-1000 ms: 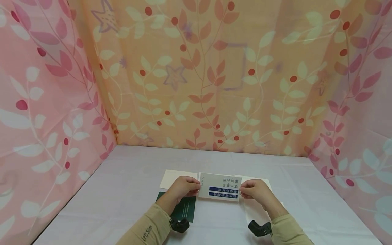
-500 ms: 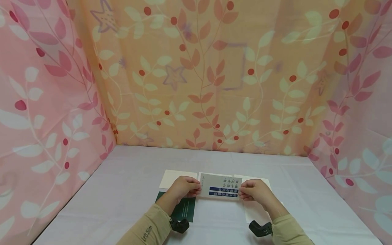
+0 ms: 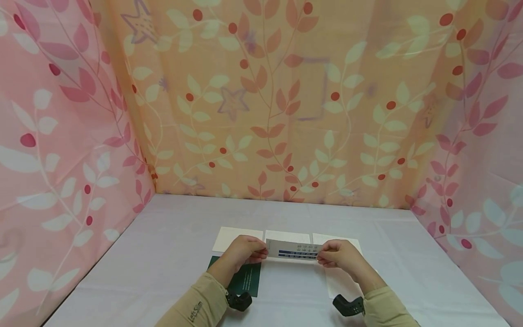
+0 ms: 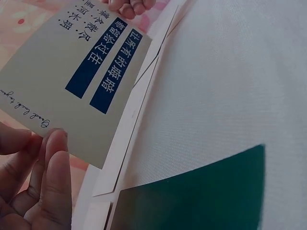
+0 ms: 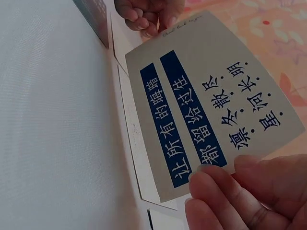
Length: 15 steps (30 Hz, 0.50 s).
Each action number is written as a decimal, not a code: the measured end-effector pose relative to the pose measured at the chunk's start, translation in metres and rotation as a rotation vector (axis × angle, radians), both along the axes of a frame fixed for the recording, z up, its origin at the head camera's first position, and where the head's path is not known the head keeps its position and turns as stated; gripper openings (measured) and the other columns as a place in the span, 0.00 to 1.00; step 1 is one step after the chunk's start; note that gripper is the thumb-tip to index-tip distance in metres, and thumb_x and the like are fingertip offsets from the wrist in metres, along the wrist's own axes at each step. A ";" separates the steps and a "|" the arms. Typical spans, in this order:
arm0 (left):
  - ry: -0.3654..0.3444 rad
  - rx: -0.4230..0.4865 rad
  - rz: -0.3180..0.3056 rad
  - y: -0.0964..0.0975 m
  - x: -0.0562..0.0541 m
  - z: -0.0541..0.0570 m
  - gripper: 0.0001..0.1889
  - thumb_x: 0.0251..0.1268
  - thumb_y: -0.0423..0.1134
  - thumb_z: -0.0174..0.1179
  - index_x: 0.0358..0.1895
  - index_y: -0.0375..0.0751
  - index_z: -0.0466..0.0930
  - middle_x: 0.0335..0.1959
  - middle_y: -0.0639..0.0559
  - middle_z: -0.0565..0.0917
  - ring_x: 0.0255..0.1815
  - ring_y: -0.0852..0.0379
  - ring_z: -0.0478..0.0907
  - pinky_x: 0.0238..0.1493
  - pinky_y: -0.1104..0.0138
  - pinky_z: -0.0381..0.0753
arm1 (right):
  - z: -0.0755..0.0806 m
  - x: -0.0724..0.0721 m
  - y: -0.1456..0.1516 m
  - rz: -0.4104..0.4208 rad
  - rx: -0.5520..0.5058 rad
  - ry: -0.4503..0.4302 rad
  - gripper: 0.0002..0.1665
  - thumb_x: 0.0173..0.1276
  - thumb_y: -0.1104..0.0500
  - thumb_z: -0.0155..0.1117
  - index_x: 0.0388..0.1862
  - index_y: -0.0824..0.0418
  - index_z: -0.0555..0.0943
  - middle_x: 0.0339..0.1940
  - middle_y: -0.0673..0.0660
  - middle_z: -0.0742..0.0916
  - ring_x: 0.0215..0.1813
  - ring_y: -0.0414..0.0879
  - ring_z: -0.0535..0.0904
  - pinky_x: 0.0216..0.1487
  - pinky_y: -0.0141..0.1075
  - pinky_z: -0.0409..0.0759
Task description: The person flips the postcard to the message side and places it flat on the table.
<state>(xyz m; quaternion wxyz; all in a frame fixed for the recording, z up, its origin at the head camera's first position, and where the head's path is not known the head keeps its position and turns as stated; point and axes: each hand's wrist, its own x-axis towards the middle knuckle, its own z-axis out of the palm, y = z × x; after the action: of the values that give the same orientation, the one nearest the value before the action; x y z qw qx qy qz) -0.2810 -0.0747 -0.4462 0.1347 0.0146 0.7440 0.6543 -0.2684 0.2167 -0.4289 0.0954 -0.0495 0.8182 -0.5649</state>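
Between both hands is a pale grey card [image 3: 292, 249] with dark characters and two blue bands of white characters. My left hand [image 3: 246, 251] pinches one short end between thumb and fingers. The opposite end is pinched by my right hand [image 3: 339, 255]. In the head view the card is tipped, so its face looks narrow. The left wrist view shows the card [image 4: 62, 81] with handwriting near the left fingers [image 4: 55, 187]. In the right wrist view the card [image 5: 211, 105] bows slightly, and the right fingers [image 5: 216, 196] grip its corner area.
A row of white cards lies behind the hands: left [image 3: 233, 238], middle [image 3: 288, 236] and right [image 3: 354, 241]. A dark green card [image 3: 247, 279] lies under the left forearm; another pale card [image 3: 342, 284] is by the right wrist. Patterned cloth walls [image 3: 269, 113] surround the white table [image 3: 184, 213].
The held card has tilted toward flat, its face now much narrower in the head view and more of the middle white card showing behind it. Both hands keep their grip, nearly in place.
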 end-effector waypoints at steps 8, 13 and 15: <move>0.017 -0.014 -0.010 -0.001 -0.002 -0.003 0.13 0.61 0.37 0.58 0.39 0.28 0.81 0.32 0.39 0.84 0.31 0.48 0.82 0.34 0.64 0.82 | -0.002 0.001 0.004 0.104 -0.028 0.023 0.11 0.59 0.65 0.63 0.37 0.73 0.78 0.34 0.67 0.84 0.36 0.50 0.82 0.38 0.41 0.82; 0.017 -0.016 -0.015 -0.001 -0.001 -0.004 0.13 0.60 0.37 0.59 0.40 0.27 0.81 0.33 0.38 0.84 0.32 0.47 0.82 0.34 0.64 0.82 | -0.003 0.000 0.006 0.138 -0.036 0.040 0.12 0.60 0.66 0.61 0.38 0.76 0.76 0.34 0.68 0.84 0.37 0.50 0.82 0.39 0.41 0.82; 0.015 -0.015 -0.011 0.000 -0.001 -0.003 0.13 0.59 0.37 0.59 0.39 0.28 0.81 0.31 0.39 0.84 0.31 0.48 0.82 0.34 0.64 0.82 | -0.001 0.002 0.005 0.139 -0.029 0.046 0.12 0.61 0.68 0.59 0.39 0.77 0.76 0.33 0.67 0.84 0.37 0.50 0.82 0.39 0.42 0.82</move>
<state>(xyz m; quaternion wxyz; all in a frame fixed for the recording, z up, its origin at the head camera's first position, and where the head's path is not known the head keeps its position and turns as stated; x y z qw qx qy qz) -0.2817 -0.0751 -0.4488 0.1329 0.0226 0.7498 0.6478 -0.2663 0.2214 -0.4296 0.1150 -0.1204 0.8065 -0.5673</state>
